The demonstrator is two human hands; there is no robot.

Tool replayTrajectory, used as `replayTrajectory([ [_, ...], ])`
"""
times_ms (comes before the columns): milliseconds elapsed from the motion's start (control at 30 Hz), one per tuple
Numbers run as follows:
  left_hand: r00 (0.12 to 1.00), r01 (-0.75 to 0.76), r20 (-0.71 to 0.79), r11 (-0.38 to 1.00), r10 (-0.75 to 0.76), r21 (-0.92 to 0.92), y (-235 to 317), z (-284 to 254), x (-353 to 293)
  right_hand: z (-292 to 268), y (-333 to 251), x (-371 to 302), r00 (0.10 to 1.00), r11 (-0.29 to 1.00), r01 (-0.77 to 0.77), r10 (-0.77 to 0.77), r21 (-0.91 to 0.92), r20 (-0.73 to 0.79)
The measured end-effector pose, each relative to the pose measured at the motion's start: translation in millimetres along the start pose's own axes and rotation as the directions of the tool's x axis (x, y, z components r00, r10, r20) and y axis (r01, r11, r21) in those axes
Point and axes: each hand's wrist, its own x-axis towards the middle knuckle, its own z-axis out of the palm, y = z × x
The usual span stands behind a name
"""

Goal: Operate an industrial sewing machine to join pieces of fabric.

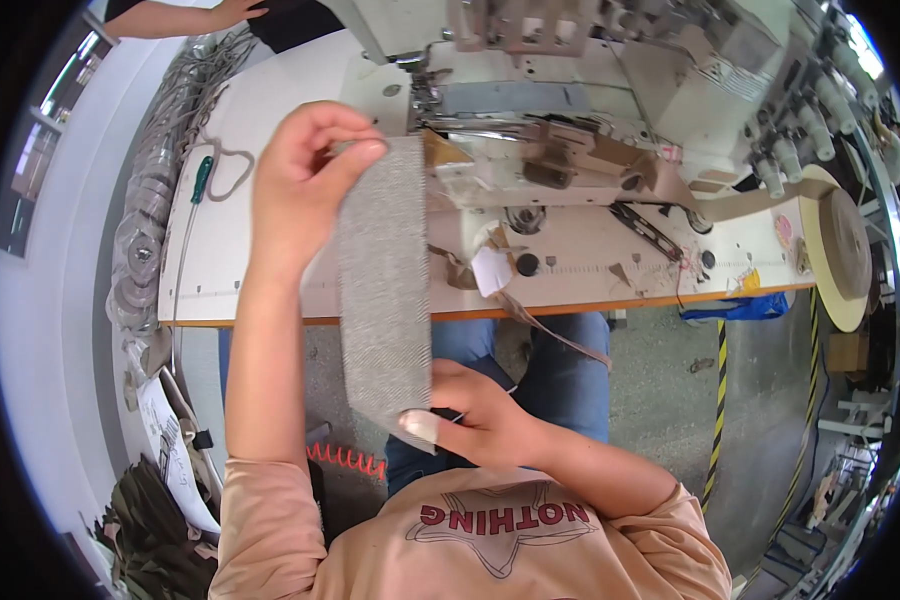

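two hands (pixel 298 185) (pixel 485 418) grip grey strip (pixel 385 270); table edge (pixel 660 301) behind

Room over tabletop (pixel 220 245) between green screwdriver (pixel 202 180) and left hand (pixel 300 185); sewing machine (pixel 670 105) in the way rightward.

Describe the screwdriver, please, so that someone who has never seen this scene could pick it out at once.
Find the white worktable and look at its left end, left of the person's left hand. There lies the screwdriver, its shaft running toward the near edge. Its green handle sets it apart from the looped, greyish cord beside it.
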Motion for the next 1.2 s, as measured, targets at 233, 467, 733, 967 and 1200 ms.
replayTrajectory([
  [233, 0.996, 0.021, 0.074, 0.965, -0.042, 0.263, -12.1, 13.0, 16.4, 14.2, -22.2, 6.8, 0.838, 0.325, -0.422, 0.496, 0.846, 0.228],
  [467, 0.802, -0.595, 0.411, 0.509, 0.434, 0.622, -9.8, 2.9, 25.4, 34.6, -11.3, 30.0, 0.904, 0.612, -0.407, 0.374, 0.678, 0.205],
  [733, 0.852, -0.507, 0.465, 0.604, 0.242, 0.615, 8.4, 4.0, 7.4, 38.2, -12.3, 42.0, 0.92, 0.632, -0.369, 0.351, 0.682, 0.173],
  [967, 0.85, -0.509, 0.481, 0.574, 0.217, 0.641, 4.5, 4.5, 8.4, 33.8, -17.5, 45.9, 0.926, 0.627, -0.365, 0.319, 0.688, 0.202],
  [1200, 0.861, -0.496, 0.453, 0.584, 0.233, 0.642, 2.3, 5.7, 2.6, 23.0, -17.4, 40.8, 0.926, 0.634, -0.363, 0.325, 0.683, 0.191],
])
